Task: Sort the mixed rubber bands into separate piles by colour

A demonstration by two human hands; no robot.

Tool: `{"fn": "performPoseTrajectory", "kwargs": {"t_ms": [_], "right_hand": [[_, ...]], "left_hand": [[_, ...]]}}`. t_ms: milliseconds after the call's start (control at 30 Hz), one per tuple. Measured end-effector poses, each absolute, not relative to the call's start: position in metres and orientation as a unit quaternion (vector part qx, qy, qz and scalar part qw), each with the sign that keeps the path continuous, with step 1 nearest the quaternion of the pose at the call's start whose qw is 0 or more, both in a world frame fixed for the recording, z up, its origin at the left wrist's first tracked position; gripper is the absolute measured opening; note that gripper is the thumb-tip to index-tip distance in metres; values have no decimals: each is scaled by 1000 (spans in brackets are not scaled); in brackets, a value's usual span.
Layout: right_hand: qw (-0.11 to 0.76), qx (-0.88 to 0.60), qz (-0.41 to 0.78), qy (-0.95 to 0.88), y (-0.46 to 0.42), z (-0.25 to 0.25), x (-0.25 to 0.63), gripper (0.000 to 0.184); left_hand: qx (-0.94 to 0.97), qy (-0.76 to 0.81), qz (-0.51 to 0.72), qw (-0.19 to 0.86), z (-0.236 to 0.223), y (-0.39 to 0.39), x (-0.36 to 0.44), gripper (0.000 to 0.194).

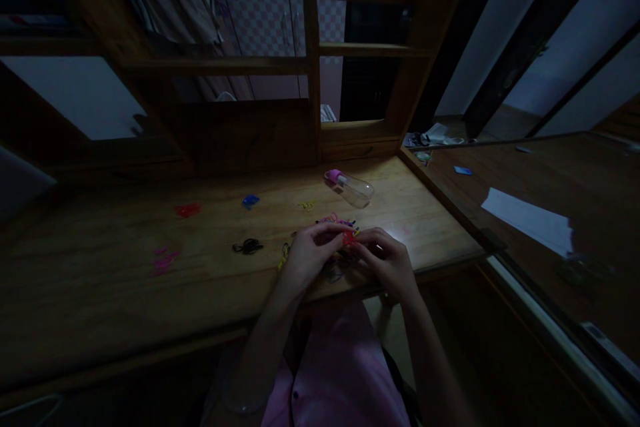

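My left hand (314, 250) and my right hand (386, 257) meet over a mixed pile of coloured elastic bands (334, 219) near the table's front edge. The fingertips of both are closed on a small bunch of red elastic bands (349, 238). Part of the pile lies hidden under my hands. Sorted by colour, small heaps lie to the left and beyond: red bands (188, 210), blue bands (250, 201), yellow bands (307, 205), black bands (247, 246) and pink bands (164, 260). Some yellow bands (283, 256) show beside my left wrist.
A clear bottle with a pink cap (356, 189) lies on its side behind the pile. The wooden table (115, 300) backs onto a shelf frame (313, 67). At right, a lower brown surface (520, 173) bears white paper (530, 220) and a blue card (463, 170).
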State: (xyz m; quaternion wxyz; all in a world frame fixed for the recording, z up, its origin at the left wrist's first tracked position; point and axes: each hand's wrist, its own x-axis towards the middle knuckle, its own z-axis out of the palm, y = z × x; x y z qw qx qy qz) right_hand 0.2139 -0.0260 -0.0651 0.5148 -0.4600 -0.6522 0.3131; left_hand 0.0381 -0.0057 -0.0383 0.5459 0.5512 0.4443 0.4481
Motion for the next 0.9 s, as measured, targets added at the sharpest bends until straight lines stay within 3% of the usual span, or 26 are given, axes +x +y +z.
{"fn": "performPoseTrajectory", "kwargs": {"t_ms": [100,233,467,567,900], "right_hand": [[518,-477,304,-642,-26,-66,214,15],[521,-496,309,-622,-26,-68,215,16],[521,-509,321,-606,-24,-71,214,18],[519,-510,324,-604,-24,-71,214,19],[514,-521,333,-595,-23,-75,215,23]], "left_hand": [[552,480,462,501,-30,4,5,23],[557,580,496,327,-10,24,-83,23],[570,743,344,74,-6,58,-217,9],[581,749,312,61,-14,63,-227,6],[696,684,215,-46,-7,48,-188,27]]}}
